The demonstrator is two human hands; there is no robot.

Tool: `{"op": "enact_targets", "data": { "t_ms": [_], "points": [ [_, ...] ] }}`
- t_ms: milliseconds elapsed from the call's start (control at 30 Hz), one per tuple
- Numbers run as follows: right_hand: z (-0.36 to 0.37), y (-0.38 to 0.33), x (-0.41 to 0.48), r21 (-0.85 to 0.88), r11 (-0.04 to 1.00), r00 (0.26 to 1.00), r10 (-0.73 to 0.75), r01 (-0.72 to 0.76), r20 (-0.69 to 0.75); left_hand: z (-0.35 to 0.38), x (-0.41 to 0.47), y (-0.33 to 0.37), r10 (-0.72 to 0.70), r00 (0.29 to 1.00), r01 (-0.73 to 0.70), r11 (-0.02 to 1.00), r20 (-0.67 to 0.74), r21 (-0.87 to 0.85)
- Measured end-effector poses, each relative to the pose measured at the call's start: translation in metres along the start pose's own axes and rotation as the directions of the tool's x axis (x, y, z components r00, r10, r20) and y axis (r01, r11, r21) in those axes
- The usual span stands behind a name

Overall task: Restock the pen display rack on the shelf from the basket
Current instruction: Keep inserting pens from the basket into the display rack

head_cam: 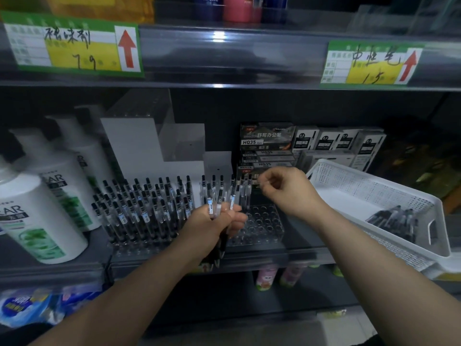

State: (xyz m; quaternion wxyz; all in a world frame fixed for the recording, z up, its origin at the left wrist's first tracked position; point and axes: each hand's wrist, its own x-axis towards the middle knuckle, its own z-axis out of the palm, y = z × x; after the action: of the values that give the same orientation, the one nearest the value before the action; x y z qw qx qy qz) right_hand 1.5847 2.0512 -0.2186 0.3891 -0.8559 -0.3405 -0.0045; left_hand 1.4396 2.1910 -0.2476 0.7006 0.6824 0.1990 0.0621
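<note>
A clear pen display rack (264, 224) stands on the middle shelf, its left part packed with several upright black-capped pens (144, 203) and its right part showing bare holes. My left hand (217, 223) grips a bunch of pens (220, 203) in front of the rack. My right hand (287, 188) hovers above the rack's right end with fingers curled; the fingertips sit at the top of a pen standing in the back row, and whether they pinch it is unclear. A white perforated basket (374, 191) at the right holds several more pens (396, 221).
Large white bottles (42, 216) stand left of the rack. White acrylic stands (154, 146) and stacked pen boxes (267, 143) sit behind it. Price tags (72, 46) hang on the shelf edge above. A lower shelf holds small bottles (267, 277).
</note>
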Motion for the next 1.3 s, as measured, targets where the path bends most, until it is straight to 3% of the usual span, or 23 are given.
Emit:
{"op": "enact_targets", "data": {
  "t_ms": [133,300,467,600,733,867,1033,1167,1300],
  "points": [
    [-0.006,-0.012,-0.009,0.317,0.944,0.984,0.031,-0.087,0.175,0.008,0.001,0.0,0.009,0.999,-0.007,0.999,0.037,-0.043],
    [-0.006,-0.012,-0.012,0.4,0.908,0.973,0.033,-0.124,0.227,0.02,0.003,-0.001,0.026,0.995,-0.022,0.999,0.098,-0.046],
    [-0.027,-0.009,-0.009,0.46,0.868,0.981,0.142,-0.189,0.135,0.018,0.007,-0.002,0.043,0.999,-0.043,0.999,0.001,0.017],
    [-0.038,0.004,-0.003,0.419,0.887,0.973,0.229,-0.192,-0.039,0.014,0.008,-0.002,0.088,0.995,-0.083,0.992,-0.046,0.098],
    [-0.028,0.013,0.002,0.322,0.934,0.964,0.217,-0.158,-0.156,0.012,0.008,-0.002,0.103,0.994,-0.094,0.972,-0.027,0.214],
    [-0.017,0.017,0.003,0.196,0.975,0.977,0.137,-0.103,-0.165,0.011,0.01,-0.001,-0.016,1.0,0.016,0.998,-0.009,0.054],
    [-0.006,0.012,0.003,-0.015,0.999,0.992,-0.031,0.029,-0.123,0.012,0.008,0.003,0.011,1.0,-0.01,1.0,0.026,-0.026],
    [0.002,0.009,0.005,-0.158,0.981,0.992,-0.119,0.112,-0.036,0.012,0.005,0.003,0.08,0.997,-0.077,0.992,-0.021,0.098],
    [0.003,0.008,0.009,-0.2,0.975,0.994,-0.105,0.097,-0.032,0.01,0.004,0.003,0.114,0.993,-0.109,0.979,-0.019,0.173]
  ]
}}
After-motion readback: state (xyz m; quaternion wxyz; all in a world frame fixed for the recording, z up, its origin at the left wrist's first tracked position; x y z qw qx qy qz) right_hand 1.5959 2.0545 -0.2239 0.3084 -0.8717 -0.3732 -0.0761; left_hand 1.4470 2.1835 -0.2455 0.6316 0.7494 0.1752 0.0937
